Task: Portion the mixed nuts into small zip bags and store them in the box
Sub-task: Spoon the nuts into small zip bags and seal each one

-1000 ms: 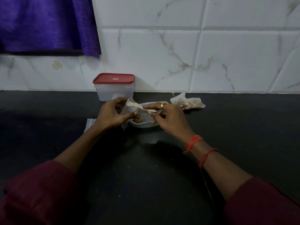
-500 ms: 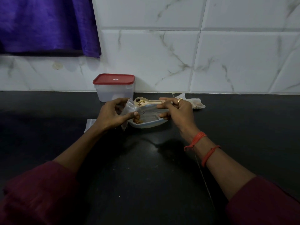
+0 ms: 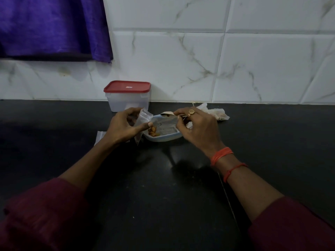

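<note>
My left hand [image 3: 125, 126] pinches a small clear zip bag [image 3: 143, 119], held upright just left of a pale blue tray [image 3: 166, 137]. A few mixed nuts [image 3: 152, 131] lie in the tray's left corner. My right hand [image 3: 197, 127] grips a pale spoon [image 3: 167, 114] by its handle over the tray's far edge, the bowl pointing left. The storage box [image 3: 127, 98], clear with a red lid on, stands against the wall behind the tray.
A crumpled plastic bag with nuts [image 3: 215, 113] lies behind my right hand. Flat empty zip bags [image 3: 100, 137] rest on the black counter [image 3: 163, 196] under my left wrist. White marble tiles back the counter; a purple cloth [image 3: 54, 28] hangs top left.
The spoon left the bag's mouth, rose with a few nuts over the tray, and now sits lower at the tray's far edge. My left hand kept holding the bag in place.
</note>
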The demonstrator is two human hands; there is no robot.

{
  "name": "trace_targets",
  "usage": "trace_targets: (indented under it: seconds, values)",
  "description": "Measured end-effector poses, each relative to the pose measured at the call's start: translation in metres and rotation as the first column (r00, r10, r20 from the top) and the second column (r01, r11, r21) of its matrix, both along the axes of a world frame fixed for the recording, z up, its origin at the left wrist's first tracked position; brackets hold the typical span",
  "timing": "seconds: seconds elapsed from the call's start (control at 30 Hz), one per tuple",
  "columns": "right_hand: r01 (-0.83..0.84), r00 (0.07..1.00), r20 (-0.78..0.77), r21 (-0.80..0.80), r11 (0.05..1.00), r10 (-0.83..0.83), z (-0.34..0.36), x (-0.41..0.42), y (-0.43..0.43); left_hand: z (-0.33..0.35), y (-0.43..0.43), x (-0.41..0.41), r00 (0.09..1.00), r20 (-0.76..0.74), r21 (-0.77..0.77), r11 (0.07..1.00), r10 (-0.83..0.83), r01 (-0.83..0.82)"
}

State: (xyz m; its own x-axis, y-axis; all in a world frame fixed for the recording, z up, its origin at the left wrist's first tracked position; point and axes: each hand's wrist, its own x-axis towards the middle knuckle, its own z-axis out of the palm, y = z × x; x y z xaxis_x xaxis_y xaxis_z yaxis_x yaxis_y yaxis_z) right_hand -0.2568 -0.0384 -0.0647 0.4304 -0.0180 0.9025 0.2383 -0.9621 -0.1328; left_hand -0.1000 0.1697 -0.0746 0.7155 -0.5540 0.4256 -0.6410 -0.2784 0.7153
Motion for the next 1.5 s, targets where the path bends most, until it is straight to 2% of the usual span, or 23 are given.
trace_targets:
  seconds: [0.07,0.13,0.2,0.27,0.3,0.47,0.57,0.7,0.93,1.03,1.17,1.27,1.37,1.43,1.5]
  values:
    - [0.03,0.997,0.067,-0.065,0.997,-0.025,0.0,0.001,-0.002,0.0,0.0,0.001,1.0,-0.004,-0.001,1.0,-0.001,0.001]
    - [0.035,0.997,0.068,-0.105,0.994,-0.028,0.0,0.0,-0.002,0.0,0.0,0.001,1.0,-0.004,0.002,1.0,0.004,-0.004]
    - [0.022,0.996,-0.08,-0.124,0.992,-0.032,-0.001,0.0,-0.003,0.0,0.0,0.001,1.0,-0.007,0.003,1.0,0.006,-0.006]
    - [0.036,0.945,-0.319,-0.112,0.993,-0.071,0.0,0.004,-0.002,0.0,-0.001,0.001,1.0,-0.005,0.005,1.0,0.006,-0.006]
    - [0.042,0.922,-0.381,-0.086,0.995,-0.071,0.0,0.004,-0.002,0.0,-0.001,0.001,1.0,-0.004,0.008,1.0,0.008,-0.008]
    - [0.051,0.964,-0.266,0.162,0.986,-0.007,0.003,0.0,0.001,0.0,-0.001,-0.001,1.0,-0.004,0.004,1.0,0.011,-0.011]
    - [0.111,0.961,-0.278,0.376,0.92,-0.002,0.0,0.004,-0.003,0.002,-0.002,-0.003,1.0,-0.019,-0.002,1.0,0.002,-0.002]
    - [0.13,0.967,-0.254,0.54,0.832,0.014,0.0,0.006,-0.01,0.003,-0.002,-0.004,0.999,-0.033,-0.003,1.0,-0.023,0.023]
    - [0.085,0.97,-0.231,0.61,0.788,0.075,0.002,0.002,-0.011,0.003,-0.002,-0.004,0.999,-0.045,0.003,1.0,-0.03,0.03]
    - [0.083,0.98,-0.197,0.522,0.849,0.025,0.001,0.002,-0.012,0.004,-0.001,-0.004,0.998,-0.049,0.006,0.999,-0.033,0.033]
    - [0.015,0.997,-0.078,0.196,0.98,0.0,0.002,-0.002,-0.011,0.004,-0.001,-0.004,0.999,-0.043,0.009,1.0,-0.029,0.03]
    - [-0.014,0.997,0.077,-0.028,1.0,0.017,0.002,-0.001,-0.009,0.003,-0.001,-0.004,0.999,-0.049,0.003,1.0,-0.02,0.02]
    - [-0.018,0.984,0.174,-0.098,0.995,0.035,0.005,-0.001,-0.007,0.003,-0.002,-0.005,0.999,-0.042,0.0,1.0,-0.002,0.002]
    - [-0.017,0.985,0.167,-0.118,0.993,0.037,0.004,-0.002,-0.008,0.003,-0.002,-0.005,0.999,-0.032,0.001,1.0,0.0,0.0]
    - [-0.029,0.999,0.036,-0.156,0.987,0.035,0.003,-0.001,-0.012,0.003,-0.002,-0.004,1.0,-0.027,0.002,1.0,0.001,0.0]
